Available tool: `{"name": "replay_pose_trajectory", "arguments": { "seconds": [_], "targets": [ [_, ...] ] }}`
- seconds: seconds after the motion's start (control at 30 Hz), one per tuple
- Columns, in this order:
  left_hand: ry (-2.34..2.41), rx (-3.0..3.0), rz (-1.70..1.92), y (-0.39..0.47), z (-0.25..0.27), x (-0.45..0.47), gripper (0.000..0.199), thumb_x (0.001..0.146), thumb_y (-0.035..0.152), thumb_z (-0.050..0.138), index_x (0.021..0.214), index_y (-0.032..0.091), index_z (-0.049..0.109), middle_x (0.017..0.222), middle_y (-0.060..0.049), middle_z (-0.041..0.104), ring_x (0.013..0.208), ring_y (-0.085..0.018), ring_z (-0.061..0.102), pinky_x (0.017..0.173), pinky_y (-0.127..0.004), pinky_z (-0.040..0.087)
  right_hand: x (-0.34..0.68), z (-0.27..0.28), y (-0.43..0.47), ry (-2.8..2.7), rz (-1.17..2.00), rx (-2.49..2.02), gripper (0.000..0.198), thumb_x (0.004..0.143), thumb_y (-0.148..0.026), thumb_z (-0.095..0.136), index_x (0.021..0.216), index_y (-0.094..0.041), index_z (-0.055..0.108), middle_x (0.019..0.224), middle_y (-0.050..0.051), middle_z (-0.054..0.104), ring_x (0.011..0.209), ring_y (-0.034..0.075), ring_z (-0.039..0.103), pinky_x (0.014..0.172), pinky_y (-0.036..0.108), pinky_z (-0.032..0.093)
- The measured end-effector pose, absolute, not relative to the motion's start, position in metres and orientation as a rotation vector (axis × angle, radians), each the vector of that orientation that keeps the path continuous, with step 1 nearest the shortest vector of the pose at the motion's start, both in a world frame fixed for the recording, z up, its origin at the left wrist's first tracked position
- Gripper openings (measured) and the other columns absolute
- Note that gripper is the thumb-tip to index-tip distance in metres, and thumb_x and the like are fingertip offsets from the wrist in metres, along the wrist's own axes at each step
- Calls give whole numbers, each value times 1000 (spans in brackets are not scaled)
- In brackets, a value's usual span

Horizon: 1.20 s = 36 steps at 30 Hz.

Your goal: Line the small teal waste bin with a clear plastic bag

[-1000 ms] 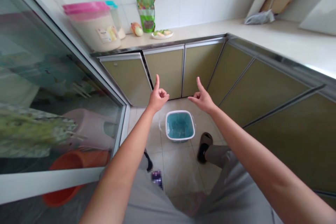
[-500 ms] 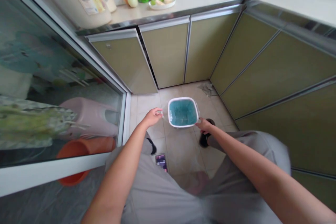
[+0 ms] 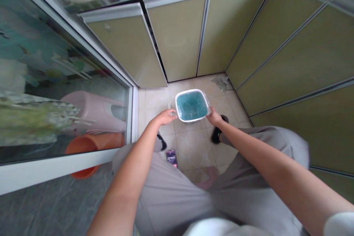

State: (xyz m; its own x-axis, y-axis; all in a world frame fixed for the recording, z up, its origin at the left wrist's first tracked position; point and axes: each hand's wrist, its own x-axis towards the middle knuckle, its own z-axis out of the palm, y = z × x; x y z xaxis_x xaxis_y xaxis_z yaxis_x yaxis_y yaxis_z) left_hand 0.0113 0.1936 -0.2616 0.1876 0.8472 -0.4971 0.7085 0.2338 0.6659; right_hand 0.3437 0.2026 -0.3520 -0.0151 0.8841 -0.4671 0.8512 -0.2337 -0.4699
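A small trash can (image 3: 192,106) with a white rim and teal inside stands on the tiled floor between my feet. Clear plastic liner bag film (image 3: 208,102) shows around its rim. My right hand (image 3: 214,116) has its fingers closed on the liner at the can's right front corner. At the left side, my left hand (image 3: 166,117) reaches toward the rim with fingers stretched and slightly apart. A faint bit of film shows near its fingertips; whether they touch it I cannot tell.
Cabinet doors (image 3: 175,40) stand behind and to the right, one slightly ajar (image 3: 128,48). A glass sliding door (image 3: 63,81) is on the left, with an orange bucket (image 3: 95,143) beyond it. A grey rag (image 3: 222,82) lies in the corner. A pixelated patterned object (image 3: 171,157) lies on the floor.
My left hand has moved from pinching the liner out to the left to lying close beside the rim, its fingers loosened. The right hand stays at the right corner. The view has tilted downward.
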Motion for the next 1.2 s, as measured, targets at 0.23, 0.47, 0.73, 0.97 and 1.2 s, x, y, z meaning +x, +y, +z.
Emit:
{"name": "replay_pose_trajectory", "arguments": {
  "seconds": [0.23, 0.47, 0.73, 0.97, 1.2],
  "targets": [
    [1572, 1649, 73, 198, -263, 11, 56, 86, 44, 71, 136, 18, 66, 104, -9, 77, 84, -21, 70, 77, -27, 52, 343, -336, 195, -2683, 773, -1862, 37, 104, -27, 47, 131, -29, 72, 130, 15, 59, 119, 28, 59, 96, 34, 47],
    [1614, 1702, -9, 197, -257, 5, 61, 85, 48, 72, 139, 20, 64, 111, -11, 77, 91, -23, 71, 81, -28, 51, 332, -311, 205, -2758, 761, -1821, 37, 100, -19, 50, 123, -25, 78, 128, 16, 62, 115, 28, 60, 92, 32, 48],
    [1703, 1785, -242, 192, -237, 0, 56, 94, 50, 60, 145, 25, 58, 127, -12, 74, 109, -27, 70, 91, -34, 50, 339, -248, 241, -2734, 811, -1568, 30, 93, -18, 61, 114, -25, 80, 125, 9, 71, 110, 25, 66, 97, 33, 51],
    [1678, 1813, -257, 187, -242, 6, 56, 93, 48, 59, 143, 23, 60, 128, -15, 73, 118, -33, 67, 94, -39, 50, 335, -189, 322, -2617, 756, -1409, 19, 88, -19, 67, 100, -24, 82, 104, 3, 78, 93, 22, 70, 89, 31, 52],
    [1573, 1869, -261, 185, -257, 14, 51, 92, 46, 61, 139, 26, 64, 133, -13, 71, 120, -33, 67, 96, -39, 50, 308, -182, 398, -2234, 510, -1673, 27, 88, -21, 64, 112, -17, 73, 104, 9, 74, 94, 22, 66, 90, 34, 54]
  ]
}}
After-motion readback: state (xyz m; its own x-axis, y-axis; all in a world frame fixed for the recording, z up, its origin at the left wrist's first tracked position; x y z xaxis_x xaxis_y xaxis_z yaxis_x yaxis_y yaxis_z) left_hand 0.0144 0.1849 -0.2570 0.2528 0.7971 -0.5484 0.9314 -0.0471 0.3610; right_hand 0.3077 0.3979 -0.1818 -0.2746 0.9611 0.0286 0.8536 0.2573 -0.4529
